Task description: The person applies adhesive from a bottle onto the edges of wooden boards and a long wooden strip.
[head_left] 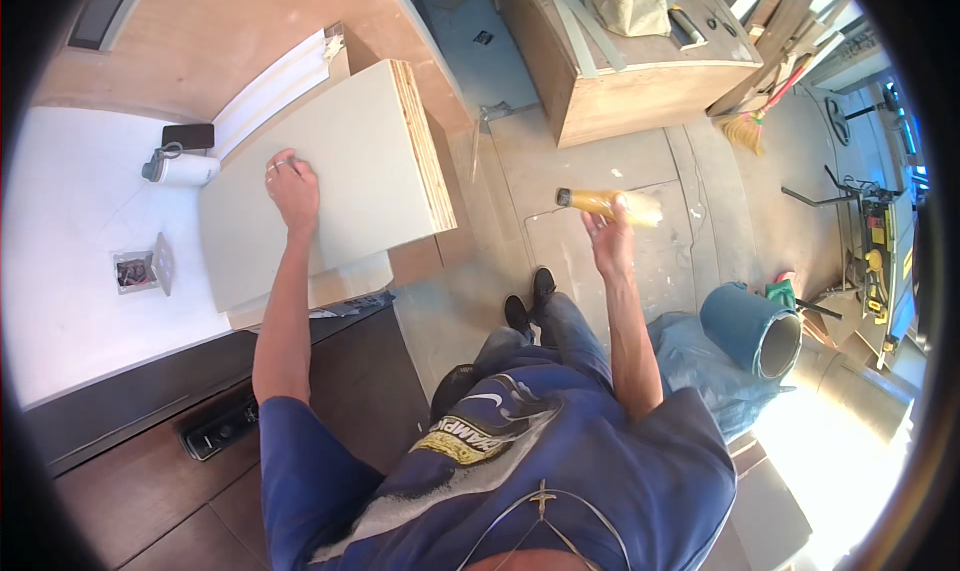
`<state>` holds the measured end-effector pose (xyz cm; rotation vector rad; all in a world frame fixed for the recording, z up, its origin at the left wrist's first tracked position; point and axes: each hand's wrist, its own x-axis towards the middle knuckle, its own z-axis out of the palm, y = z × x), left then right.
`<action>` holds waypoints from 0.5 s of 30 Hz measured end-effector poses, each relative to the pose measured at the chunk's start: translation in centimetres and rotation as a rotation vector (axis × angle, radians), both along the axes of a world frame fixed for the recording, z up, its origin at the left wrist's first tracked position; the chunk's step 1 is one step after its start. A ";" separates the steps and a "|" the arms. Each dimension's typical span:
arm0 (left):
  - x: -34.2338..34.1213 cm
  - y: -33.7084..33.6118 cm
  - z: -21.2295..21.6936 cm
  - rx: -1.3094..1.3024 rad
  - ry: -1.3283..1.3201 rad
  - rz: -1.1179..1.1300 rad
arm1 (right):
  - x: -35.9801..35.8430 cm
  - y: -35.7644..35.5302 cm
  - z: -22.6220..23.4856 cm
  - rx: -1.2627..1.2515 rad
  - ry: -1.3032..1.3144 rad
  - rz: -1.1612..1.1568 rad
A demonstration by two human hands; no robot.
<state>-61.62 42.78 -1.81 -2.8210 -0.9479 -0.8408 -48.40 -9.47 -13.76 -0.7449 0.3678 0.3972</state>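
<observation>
My left hand (pixel 294 187) rests on the pale top of a thick plywood-edged panel (pixel 350 161). Its fingers are curled together, and whatever may be in them is hidden. Out to the right, my right hand (pixel 612 243) grips a yellowish, see-through bottle (pixel 598 203) from below. The bottle lies nearly level in the air, its dark cap toward the left and its right end smeared by motion. A white flask (pixel 186 168) with a grey lid lies beside the panel's far left corner, next to a dark flat case (pixel 188 136).
An opened wall socket (pixel 140 271) is left of the panel. Ahead stands a wooden box bench (pixel 650 96) bearing a cloth bag (pixel 632 6). A broom (pixel 745 131) leans beyond it. Near my right side are a blue bucket (pixel 735 321) and a blue plastic bag (pixel 675 356).
</observation>
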 end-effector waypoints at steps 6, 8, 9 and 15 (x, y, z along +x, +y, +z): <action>0.6 -0.4 -0.4 -0.042 -0.090 -0.016 | -2.2 -10.8 0.1 0.095 0.094 -0.260; 0.1 1.8 -1.5 -0.011 -0.077 -0.042 | -0.7 -12.2 0.1 0.199 0.121 -0.319; -0.7 2.9 -1.6 0.000 -0.071 -0.045 | 0.6 -12.5 0.2 0.240 0.118 -0.328; -1.6 8.1 2.5 -0.220 0.186 -0.149 | 11.7 -15.2 1.4 0.426 0.036 -0.327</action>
